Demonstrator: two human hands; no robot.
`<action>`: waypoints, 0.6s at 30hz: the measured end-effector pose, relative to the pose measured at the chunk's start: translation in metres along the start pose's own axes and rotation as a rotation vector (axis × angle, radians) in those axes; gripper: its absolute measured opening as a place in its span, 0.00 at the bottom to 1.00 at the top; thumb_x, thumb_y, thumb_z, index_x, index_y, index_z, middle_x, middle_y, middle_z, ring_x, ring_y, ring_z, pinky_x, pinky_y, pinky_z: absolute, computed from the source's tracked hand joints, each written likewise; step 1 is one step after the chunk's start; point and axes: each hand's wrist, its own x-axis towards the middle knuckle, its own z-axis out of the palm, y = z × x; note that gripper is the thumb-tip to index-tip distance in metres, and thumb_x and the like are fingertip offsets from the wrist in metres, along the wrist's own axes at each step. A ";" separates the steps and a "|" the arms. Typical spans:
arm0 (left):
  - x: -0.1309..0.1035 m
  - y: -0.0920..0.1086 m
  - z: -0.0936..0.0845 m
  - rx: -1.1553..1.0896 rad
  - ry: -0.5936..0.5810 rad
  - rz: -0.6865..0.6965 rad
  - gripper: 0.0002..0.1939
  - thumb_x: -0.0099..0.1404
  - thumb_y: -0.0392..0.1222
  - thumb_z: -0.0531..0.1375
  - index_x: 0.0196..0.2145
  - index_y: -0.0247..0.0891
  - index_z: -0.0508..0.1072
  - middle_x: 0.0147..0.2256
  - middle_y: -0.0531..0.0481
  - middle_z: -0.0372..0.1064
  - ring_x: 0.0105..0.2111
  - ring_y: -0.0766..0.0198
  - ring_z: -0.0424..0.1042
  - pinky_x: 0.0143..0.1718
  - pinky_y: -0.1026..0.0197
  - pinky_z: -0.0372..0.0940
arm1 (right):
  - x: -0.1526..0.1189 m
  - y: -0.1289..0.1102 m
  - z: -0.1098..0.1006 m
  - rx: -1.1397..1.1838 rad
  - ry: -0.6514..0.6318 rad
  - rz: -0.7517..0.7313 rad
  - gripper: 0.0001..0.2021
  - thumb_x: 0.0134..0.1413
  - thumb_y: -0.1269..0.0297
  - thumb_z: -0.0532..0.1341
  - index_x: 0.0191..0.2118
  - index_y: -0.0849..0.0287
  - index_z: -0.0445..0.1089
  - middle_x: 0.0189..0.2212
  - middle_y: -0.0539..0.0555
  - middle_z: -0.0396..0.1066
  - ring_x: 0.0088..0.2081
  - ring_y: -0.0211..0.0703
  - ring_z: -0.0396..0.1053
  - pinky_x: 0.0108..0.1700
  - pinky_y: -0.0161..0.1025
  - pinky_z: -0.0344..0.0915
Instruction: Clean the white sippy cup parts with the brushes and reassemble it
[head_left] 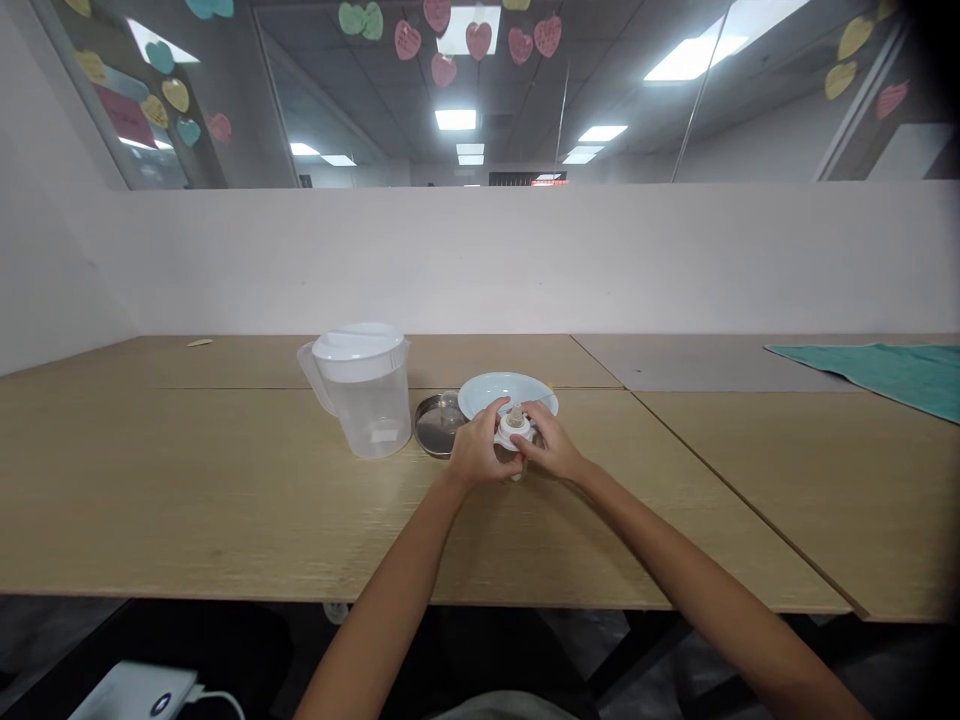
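Note:
Both hands meet around a small baby bottle (514, 426) with a white collar and a clear nipple on top. My left hand (480, 446) wraps the bottle from the left, and my right hand (550, 444) grips its collar from the right. Just behind them lies a pale blue plate (480, 390), partly covered by the hands and the bottle. A round metal tray (431, 430) with a clear object inside stands to the left of my left hand. Further left is a clear plastic pitcher (375, 410) with a white lid, its handle pointing left.
The wooden table (225, 490) runs up to a white wall, with windows above. A green cloth (900, 370) lies at the far right. A small flat piece (200, 343) is at the back left. Below the table's front edge, a white device (135, 692) with a cable shows.

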 end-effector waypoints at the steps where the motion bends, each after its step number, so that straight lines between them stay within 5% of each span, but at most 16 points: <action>1: 0.000 0.000 0.000 -0.001 -0.003 0.000 0.42 0.45 0.44 0.62 0.57 0.37 0.53 0.38 0.47 0.68 0.37 0.57 0.69 0.37 0.58 0.65 | -0.001 -0.002 0.002 -0.017 0.020 -0.022 0.13 0.53 0.56 0.55 0.41 0.59 0.63 0.36 0.55 0.66 0.39 0.44 0.61 0.41 0.41 0.60; 7: -0.001 0.002 0.002 -0.017 -0.013 -0.013 0.43 0.43 0.42 0.62 0.57 0.38 0.52 0.40 0.47 0.69 0.38 0.56 0.69 0.38 0.58 0.65 | -0.008 -0.004 0.012 -0.153 0.214 -0.002 0.12 0.52 0.57 0.57 0.37 0.60 0.63 0.32 0.54 0.66 0.35 0.43 0.63 0.39 0.41 0.60; 11: 0.000 0.002 0.003 0.011 -0.025 -0.029 0.44 0.43 0.44 0.63 0.57 0.39 0.53 0.37 0.50 0.69 0.35 0.59 0.70 0.36 0.59 0.65 | -0.010 -0.003 0.011 -0.223 0.211 -0.072 0.11 0.53 0.57 0.55 0.35 0.60 0.64 0.31 0.55 0.66 0.34 0.44 0.62 0.37 0.41 0.59; 18: -0.001 -0.007 -0.005 0.159 0.025 0.211 0.31 0.51 0.50 0.60 0.52 0.37 0.62 0.38 0.45 0.69 0.37 0.56 0.69 0.40 0.56 0.63 | -0.009 0.001 0.006 -0.344 0.207 -0.156 0.12 0.53 0.57 0.56 0.36 0.61 0.65 0.29 0.56 0.68 0.33 0.44 0.62 0.37 0.41 0.59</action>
